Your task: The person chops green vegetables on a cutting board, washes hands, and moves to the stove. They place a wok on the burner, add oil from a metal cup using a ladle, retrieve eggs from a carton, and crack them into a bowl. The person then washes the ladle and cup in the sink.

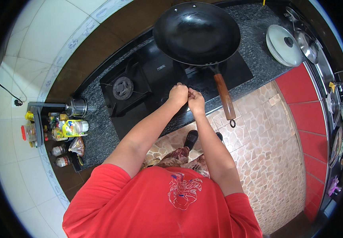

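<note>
My left hand (178, 94) and my right hand (196, 102) meet over the front of a black gas cooktop (159, 74). Their fingers are curled inward and come together. Whatever may lie between the fingertips is hidden, so I cannot tell if either hand grips something. A black wok (196, 35) rests over the right-hand burner, just beyond my hands. Its wooden handle (225, 96) points back over the counter's front edge, to the right of my right hand. On the left side of the cooktop, a bare round burner (123, 88) sits in its pan support.
Seasoning jars and bottles crowd a rack (39, 125) at the left, beside a metal pot (77, 107). A covered white pan (284, 46) stands on the granite counter (256, 38) at the right. Red cabinet fronts (301, 86) run down the right side.
</note>
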`<act>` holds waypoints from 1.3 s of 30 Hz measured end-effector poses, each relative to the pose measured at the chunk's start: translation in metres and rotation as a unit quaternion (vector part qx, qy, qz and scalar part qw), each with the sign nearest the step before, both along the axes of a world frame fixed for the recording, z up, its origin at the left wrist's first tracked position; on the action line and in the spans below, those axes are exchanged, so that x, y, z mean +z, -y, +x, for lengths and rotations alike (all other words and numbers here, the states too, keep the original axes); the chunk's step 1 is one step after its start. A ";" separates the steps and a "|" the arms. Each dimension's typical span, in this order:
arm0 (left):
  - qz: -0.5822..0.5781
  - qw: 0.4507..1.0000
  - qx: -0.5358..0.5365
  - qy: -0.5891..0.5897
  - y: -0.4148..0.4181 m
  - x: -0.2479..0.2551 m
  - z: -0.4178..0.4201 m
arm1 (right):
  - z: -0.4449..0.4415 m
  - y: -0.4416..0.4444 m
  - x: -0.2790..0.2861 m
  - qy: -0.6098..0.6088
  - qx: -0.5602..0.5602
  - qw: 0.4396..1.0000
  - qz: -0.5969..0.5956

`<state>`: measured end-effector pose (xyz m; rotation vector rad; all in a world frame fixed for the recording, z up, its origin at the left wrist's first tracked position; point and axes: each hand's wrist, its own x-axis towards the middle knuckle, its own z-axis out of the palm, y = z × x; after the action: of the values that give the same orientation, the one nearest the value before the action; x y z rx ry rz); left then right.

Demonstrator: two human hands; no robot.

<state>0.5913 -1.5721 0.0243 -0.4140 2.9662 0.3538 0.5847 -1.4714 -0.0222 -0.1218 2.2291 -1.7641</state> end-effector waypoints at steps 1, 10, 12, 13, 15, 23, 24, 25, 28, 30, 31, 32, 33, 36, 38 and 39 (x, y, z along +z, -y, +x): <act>0.003 1.000 0.013 0.003 -0.003 0.004 -0.001 | -0.001 -0.001 -0.001 0.004 -0.002 1.000 -0.014; 0.015 0.994 0.098 0.049 -0.015 0.020 -0.004 | -0.003 -0.003 -0.001 0.006 -0.010 1.000 -0.026; 0.017 0.994 0.101 0.039 -0.016 0.017 -0.003 | -0.003 -0.005 0.000 0.001 -0.004 1.000 -0.011; 0.020 0.994 0.102 0.030 -0.015 0.012 -0.002 | -0.003 -0.007 0.002 0.017 -0.004 1.000 -0.025; 0.025 0.994 0.106 0.021 -0.015 0.009 -0.002 | 0.000 -0.011 0.004 0.052 -0.011 0.997 -0.053; 0.009 0.992 0.128 -0.009 -0.024 0.017 0.007 | 0.020 -0.054 -0.009 0.099 0.015 0.992 -0.082; -0.010 0.989 0.145 0.029 -0.041 0.042 0.003 | 0.024 -0.063 -0.017 0.128 -0.005 0.986 -0.107; 0.066 0.987 0.149 -0.003 -0.043 0.039 0.005 | 0.030 -0.073 -0.033 0.156 -0.016 0.979 -0.131; 0.422 0.870 0.253 -0.030 -0.059 0.035 0.013 | 0.031 -0.112 -0.019 0.085 -0.019 0.990 -0.115; 0.678 0.666 0.312 0.024 -0.112 0.078 0.005 | 0.029 -0.125 -0.038 0.095 -0.054 0.984 -0.137; 0.714 0.632 0.301 0.016 -0.129 0.086 0.001 | 0.026 -0.134 -0.034 0.116 -0.064 0.981 -0.140; 0.750 0.594 0.291 0.006 -0.146 0.094 -0.001 | 0.021 -0.147 -0.015 0.137 -0.070 0.978 -0.140; 0.783 0.557 0.278 -0.006 -0.164 0.105 -0.004 | 0.017 -0.158 -0.004 0.155 -0.078 0.975 -0.142; 0.758 0.575 0.305 -0.039 -0.178 0.110 -0.024 | 0.004 -0.186 -0.006 0.159 -0.087 0.971 -0.156; 0.710 0.600 0.361 -0.074 -0.188 0.108 -0.033 | -0.003 -0.203 -0.009 0.149 -0.082 0.975 -0.141; 0.701 0.609 0.361 -0.082 -0.191 0.105 -0.036 | -0.007 -0.212 -0.010 0.164 -0.081 0.972 -0.149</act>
<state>0.5553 -1.3812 0.1293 -1.1969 1.4708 2.4751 0.5781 -1.2590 -0.0324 0.2787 1.7775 -2.0252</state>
